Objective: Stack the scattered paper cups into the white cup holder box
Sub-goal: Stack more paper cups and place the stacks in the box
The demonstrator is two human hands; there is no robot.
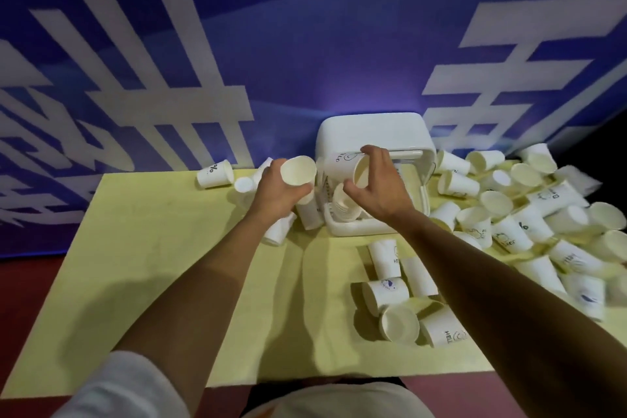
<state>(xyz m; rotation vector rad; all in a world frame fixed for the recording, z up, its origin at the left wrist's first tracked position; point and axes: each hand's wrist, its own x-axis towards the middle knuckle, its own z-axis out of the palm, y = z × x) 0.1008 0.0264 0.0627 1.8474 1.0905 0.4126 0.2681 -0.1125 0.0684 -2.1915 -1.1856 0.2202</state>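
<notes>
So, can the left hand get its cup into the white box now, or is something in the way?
Probably not yet. The right hand holds its own cup right over the stack in the white box, blocking the opening. The left hand with its cup is beside the box.

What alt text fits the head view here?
Each hand holds a paper cup at the white cup holder box: left hand, right hand. More cups lie scattered over the yellow table, mostly at the right.
</notes>
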